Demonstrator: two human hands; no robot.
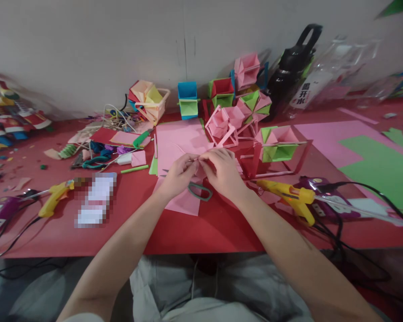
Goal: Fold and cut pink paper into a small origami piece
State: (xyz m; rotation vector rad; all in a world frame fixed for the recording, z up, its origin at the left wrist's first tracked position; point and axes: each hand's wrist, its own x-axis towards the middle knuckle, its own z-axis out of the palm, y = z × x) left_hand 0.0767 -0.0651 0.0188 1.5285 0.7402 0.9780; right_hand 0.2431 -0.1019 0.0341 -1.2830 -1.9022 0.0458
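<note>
A small pink paper piece [199, 162] is being pinched by the left hand [177, 175] and right hand [224, 172], fingertips closed on it for folding above the scissors [200, 191].

The pink paper piece [197, 157] is almost fully covered by both hands; its shape cannot be determined. The scissors [201, 191] show only one green handle loop; the blades are hidden beneath the wrists. A pixelated patch [96, 199] conceals one bench [195, 232] item. The painted figures [6, 116] at the left edge are blurred and cropped.
</note>
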